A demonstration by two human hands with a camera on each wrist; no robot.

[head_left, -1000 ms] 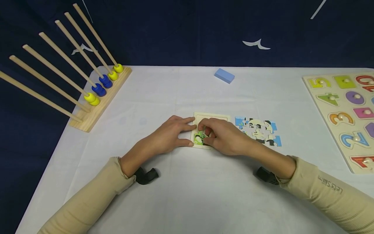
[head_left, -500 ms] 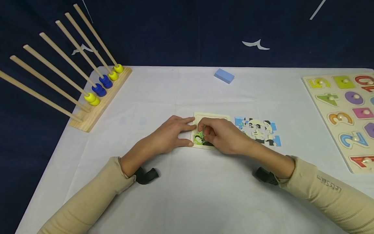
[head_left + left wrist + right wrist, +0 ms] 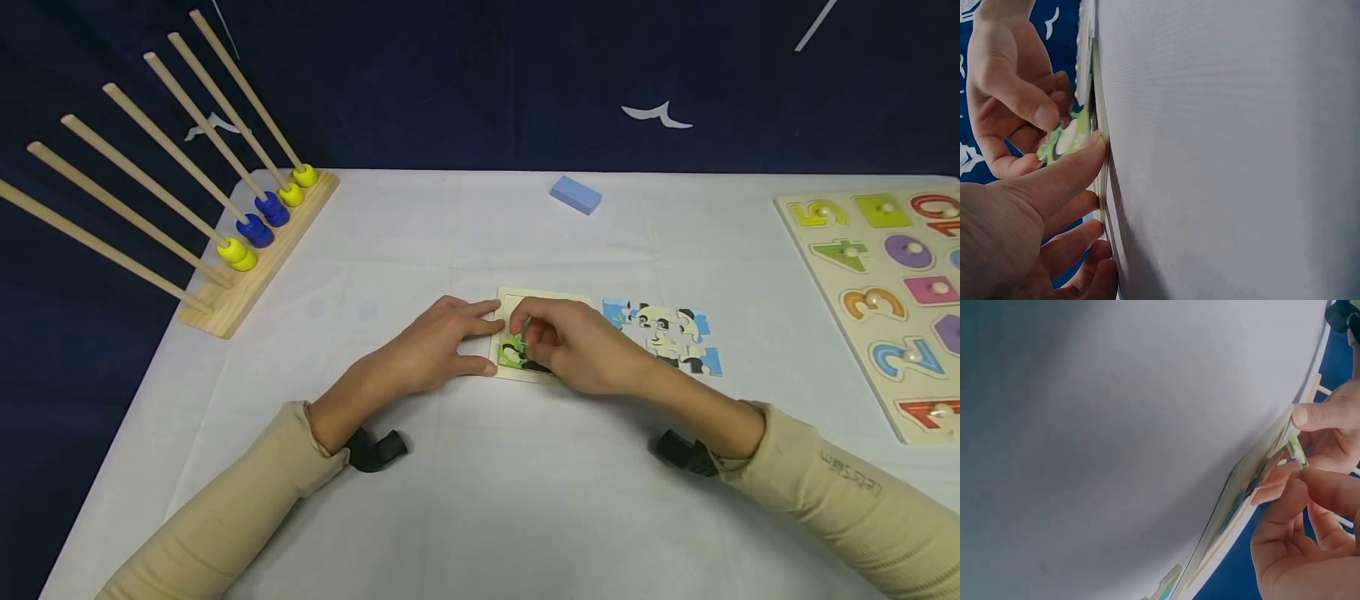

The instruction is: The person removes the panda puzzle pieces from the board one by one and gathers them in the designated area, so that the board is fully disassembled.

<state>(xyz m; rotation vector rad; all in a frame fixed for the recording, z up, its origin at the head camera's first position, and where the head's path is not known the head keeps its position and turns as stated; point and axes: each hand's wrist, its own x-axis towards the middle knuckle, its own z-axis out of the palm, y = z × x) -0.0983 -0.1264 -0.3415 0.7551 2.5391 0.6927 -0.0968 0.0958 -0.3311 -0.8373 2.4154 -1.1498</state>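
Note:
A small cream puzzle tray [image 3: 551, 293] lies flat on the white table before me. My left hand [image 3: 435, 346] rests at the tray's left edge, its thumb and fingers spread and fairly straight against it. Over the tray, my right hand [image 3: 581, 346] pinches a green puzzle piece [image 3: 1069, 137] with black and white on it between thumb and index finger. In the wrist views this puzzle piece [image 3: 1296, 450] stands tilted up at the tray. The right hand hides much of the tray's inside. Several loose panda puzzle pieces [image 3: 654, 315] lie just right of the tray.
At the left back stands a wooden bead abacus [image 3: 262, 258] with tall rods. A blue block [image 3: 576, 195] lies near the table's far edge. A wooden number and shape board [image 3: 832, 282] lies at the right. Dark cloth hangs behind the table.
My right hand has shifted slightly up and to the right over the tray, and its thumb has drawn in under the fingers. My left hand stays in place.

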